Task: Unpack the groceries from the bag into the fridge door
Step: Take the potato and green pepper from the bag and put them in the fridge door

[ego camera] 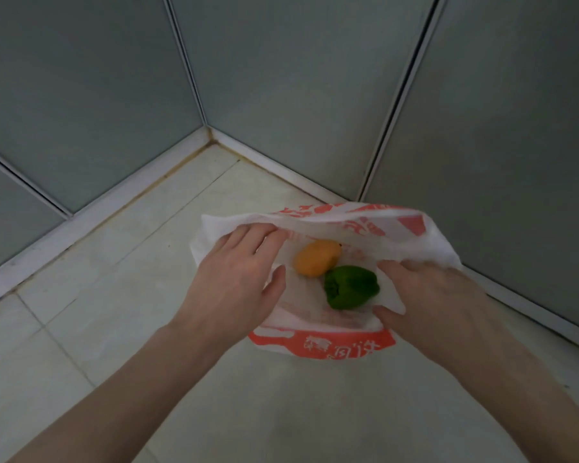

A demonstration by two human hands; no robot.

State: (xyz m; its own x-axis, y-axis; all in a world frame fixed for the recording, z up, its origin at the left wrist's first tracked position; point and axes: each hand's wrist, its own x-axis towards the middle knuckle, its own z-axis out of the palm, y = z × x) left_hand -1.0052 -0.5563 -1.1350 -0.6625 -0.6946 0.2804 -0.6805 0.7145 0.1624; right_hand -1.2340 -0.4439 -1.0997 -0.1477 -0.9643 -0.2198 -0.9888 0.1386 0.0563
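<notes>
Evidently both hands spread the white-and-red plastic bag (345, 342) on the tiled floor (81, 329) to expose its contents: left hand (238, 272) and right hand (425, 295) each curl fingers over the rim, uncovering an orange fruit (316, 257) touching a green bell pepper (350, 287). No fridge shows.

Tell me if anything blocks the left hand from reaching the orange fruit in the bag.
Nothing visible does. The left hand holds the bag open at its rim, the right hand grips the opposite side, and the orange fruit lies uncovered beside the green pepper.
</notes>
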